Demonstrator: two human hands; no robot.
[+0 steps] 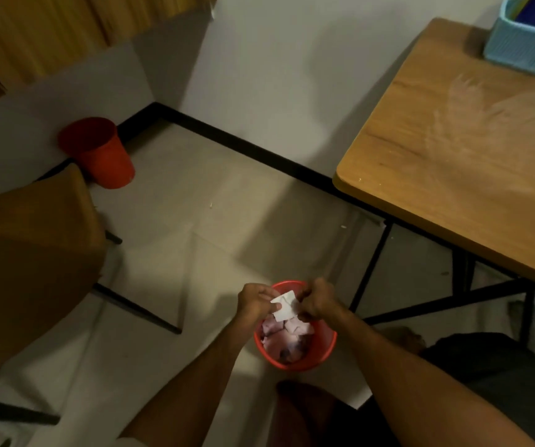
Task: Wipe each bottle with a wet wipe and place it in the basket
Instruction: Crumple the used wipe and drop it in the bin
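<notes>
hands: left (pixel 254 301), right (pixel 317 303) both pinch flat white packet (pixel 284 306) | over round red bin (pixel 324 348)

Basket (pixel 517 43) on table (pixel 453 162) at right; bin (pixel 324 350) on floor below hands

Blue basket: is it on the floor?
No. The blue basket sits on the wooden table at its far end, well above the floor.

Dim, soft and blurry, edges bent by wide-angle lens
</notes>
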